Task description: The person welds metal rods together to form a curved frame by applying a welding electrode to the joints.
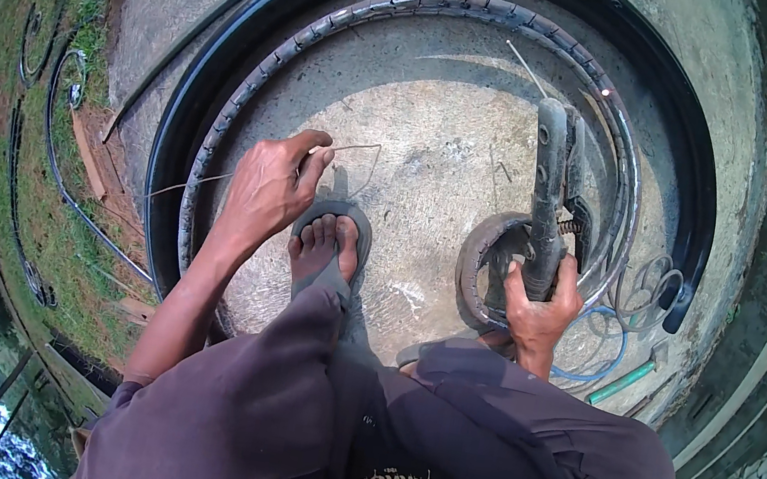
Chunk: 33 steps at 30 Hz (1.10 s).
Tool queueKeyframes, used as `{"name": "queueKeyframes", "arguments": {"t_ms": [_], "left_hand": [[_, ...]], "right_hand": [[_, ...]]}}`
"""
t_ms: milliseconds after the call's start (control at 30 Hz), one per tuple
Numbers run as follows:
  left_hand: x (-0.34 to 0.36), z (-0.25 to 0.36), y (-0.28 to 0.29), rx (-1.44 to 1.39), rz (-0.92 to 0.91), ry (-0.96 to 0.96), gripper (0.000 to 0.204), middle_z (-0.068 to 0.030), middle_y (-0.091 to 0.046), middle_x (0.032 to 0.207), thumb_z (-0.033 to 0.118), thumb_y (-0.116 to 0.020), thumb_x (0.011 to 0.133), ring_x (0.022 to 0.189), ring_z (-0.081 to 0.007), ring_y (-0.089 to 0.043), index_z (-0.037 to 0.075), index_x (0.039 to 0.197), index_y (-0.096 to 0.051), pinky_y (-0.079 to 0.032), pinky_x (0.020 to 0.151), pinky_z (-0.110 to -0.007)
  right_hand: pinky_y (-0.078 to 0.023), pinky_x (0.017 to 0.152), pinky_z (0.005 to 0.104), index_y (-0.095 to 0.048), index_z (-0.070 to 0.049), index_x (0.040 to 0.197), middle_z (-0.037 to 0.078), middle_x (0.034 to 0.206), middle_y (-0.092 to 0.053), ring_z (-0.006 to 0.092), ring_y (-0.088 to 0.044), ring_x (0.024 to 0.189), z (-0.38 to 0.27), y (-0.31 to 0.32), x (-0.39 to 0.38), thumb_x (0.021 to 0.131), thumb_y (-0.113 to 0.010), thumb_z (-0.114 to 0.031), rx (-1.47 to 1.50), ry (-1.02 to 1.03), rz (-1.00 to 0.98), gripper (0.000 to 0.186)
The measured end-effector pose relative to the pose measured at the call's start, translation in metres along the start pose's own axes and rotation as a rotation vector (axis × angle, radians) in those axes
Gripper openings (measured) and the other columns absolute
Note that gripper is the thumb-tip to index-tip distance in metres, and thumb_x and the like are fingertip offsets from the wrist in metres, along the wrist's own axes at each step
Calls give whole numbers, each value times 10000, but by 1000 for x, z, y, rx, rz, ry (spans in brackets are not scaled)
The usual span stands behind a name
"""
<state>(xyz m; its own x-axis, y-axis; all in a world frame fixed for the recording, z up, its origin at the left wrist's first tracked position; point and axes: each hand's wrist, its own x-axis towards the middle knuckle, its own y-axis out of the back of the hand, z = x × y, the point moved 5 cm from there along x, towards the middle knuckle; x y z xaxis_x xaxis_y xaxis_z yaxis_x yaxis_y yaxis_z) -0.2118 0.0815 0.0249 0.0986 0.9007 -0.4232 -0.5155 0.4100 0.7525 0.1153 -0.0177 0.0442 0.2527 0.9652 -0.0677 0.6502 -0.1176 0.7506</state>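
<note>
My left hand (272,180) is closed in a pinch on a thin bent wire (356,147), which sticks out on both sides of the fingers. It hovers just above my left foot in a dark sandal. My right hand (544,312) grips the dark handle of what looks like a welding electrode holder (550,166), with a spring on its side. A thin pale rod (526,67) extends from its far end. Beside that hand stands a short dark round band (472,270), partly hidden by the tool. A large ribbed metal hoop (433,2) curves around both hands.
A thick black curved piece (185,105) lies outside the hoop. At the right are coiled grey wire (643,293), a blue hose (611,364) and a green-handled tool (621,383). A dark flat bar (188,44) lies at far left; hoses and wood scraps rest on the grass.
</note>
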Motion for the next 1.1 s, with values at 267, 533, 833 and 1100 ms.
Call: {"name": "queueKeyframes", "arguments": {"t_ms": [267, 533, 833, 1100], "left_hand": [[-6, -38, 7, -221, -190, -100, 351, -165, -720, 850, 305, -646, 949, 758, -200, -685, -21, 1055, -726, -525, 712, -363], [-7, -53, 7, -491, -58, 3, 307, -36, -641, 767, 288, -641, 971, 700, -103, -555, -10, 931, -699, -461, 655, -289], [-42, -43, -2, -565, 454, -38, 136, -34, -569, 702, 112, -584, 1001, 611, -77, -491, -6, 985, -651, -411, 552, -264], [-38, -33, -14, -417, 368, 16, 94, -142, -635, 677, 92, -620, 942, 581, -233, -649, 35, 994, -674, -472, 558, -354]], "right_hand": [[-544, 606, 388, -608, -2, 1079, 163, 798, -681, 338, -712, 684, -26, -15, 11, 714, -780, -71, -15, 112, -76, 409], [-550, 626, 376, -619, -10, 1074, 162, 827, -692, 328, -720, 705, -32, -21, 10, 708, -773, -61, 1, 160, -87, 401], [-550, 598, 368, -616, -7, 1075, 152, 782, -690, 321, -719, 667, -33, -19, 4, 706, -769, -69, 9, 144, -104, 405], [-560, 611, 387, -619, -32, 1072, 167, 788, -689, 342, -728, 713, -35, -23, 2, 708, -780, -92, -3, 196, -149, 403]]}}
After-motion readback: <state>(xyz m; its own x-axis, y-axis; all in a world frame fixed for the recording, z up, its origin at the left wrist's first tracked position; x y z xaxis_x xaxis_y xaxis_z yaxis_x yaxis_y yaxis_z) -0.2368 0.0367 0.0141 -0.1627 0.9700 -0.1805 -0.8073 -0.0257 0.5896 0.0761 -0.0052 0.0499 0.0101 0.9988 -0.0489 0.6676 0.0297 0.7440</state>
